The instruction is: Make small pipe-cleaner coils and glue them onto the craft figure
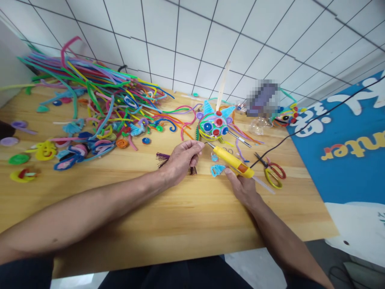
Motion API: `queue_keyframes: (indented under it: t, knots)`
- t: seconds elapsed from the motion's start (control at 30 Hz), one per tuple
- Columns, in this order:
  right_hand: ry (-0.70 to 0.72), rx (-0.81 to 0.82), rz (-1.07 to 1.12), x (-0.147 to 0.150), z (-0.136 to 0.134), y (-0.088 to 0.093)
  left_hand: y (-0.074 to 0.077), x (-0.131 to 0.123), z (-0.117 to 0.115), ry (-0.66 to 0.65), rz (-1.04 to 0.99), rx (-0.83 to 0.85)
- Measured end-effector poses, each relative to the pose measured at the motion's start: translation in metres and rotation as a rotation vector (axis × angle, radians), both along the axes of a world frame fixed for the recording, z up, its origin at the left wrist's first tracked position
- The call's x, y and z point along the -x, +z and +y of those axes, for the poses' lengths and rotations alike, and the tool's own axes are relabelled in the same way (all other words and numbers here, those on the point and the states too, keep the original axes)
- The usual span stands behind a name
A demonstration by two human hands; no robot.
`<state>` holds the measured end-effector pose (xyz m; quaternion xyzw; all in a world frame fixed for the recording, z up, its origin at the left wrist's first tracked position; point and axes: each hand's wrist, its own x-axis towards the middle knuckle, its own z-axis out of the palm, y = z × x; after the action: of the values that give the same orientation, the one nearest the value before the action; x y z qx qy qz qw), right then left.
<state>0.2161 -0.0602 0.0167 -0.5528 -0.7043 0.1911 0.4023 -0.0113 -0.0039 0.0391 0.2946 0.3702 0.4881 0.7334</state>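
My left hand (184, 160) is closed in a pinch, its fingertips right by the nozzle of a yellow hot glue gun (231, 158). What the pinch holds is too small to make out. Dark purple fringe strands (163, 159) stick out on the table beside and below this hand. My right hand (243, 188) is wrapped round the glue gun from below, its handle mostly hidden. By the right thumb is a light blue fuzzy triangle (217, 170). Just beyond both hands sits a colourful pipe-cleaner mask (214, 125) with blue ears and red and blue round coils.
Red and yellow scissors (274, 172) lie right of the glue gun, near its black cord (278, 143). A large heap of pipe cleaners (99, 84) fills the back left, with coiled shapes (46, 151) in front. Clear baubles (260, 125) and another colourful piece (287, 116) stand back right.
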Motion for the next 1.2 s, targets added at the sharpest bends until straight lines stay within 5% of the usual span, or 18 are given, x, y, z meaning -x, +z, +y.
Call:
queue_keyframes:
  t: [0.2, 0.4, 0.5, 0.63, 0.73, 0.93, 1.2]
  knots:
    - [0.037, 0.015, 0.440, 0.002, 0.001, 0.011, -0.001, 0.001, 0.000, -0.023, 0.027, 0.002]
    - [0.083, 0.076, 0.463, 0.001, 0.007, 0.031, 0.001, 0.005, -0.007, -0.168, 0.214, -0.075]
    - [0.032, 0.035, 0.456, -0.013, 0.009, 0.049, 0.006, 0.010, -0.008, -0.245, 0.466, -0.332]
    - [-0.149, -0.011, 0.402, -0.048, 0.010, 0.072, 0.020, 0.021, -0.004, -0.158, 0.823, -0.918]
    - [-0.323, 0.037, 0.329, -0.085, 0.017, 0.074, 0.028, 0.031, 0.002, -0.108, 0.973, -1.068]
    - [-0.694, 0.085, 0.050, -0.168, 0.051, 0.046, 0.045, 0.044, 0.014, 0.041, 0.945, -0.982]
    - [-0.761, 0.156, -0.089, -0.214, 0.090, 0.018, 0.073, 0.053, 0.033, 0.086, 0.847, -0.692]
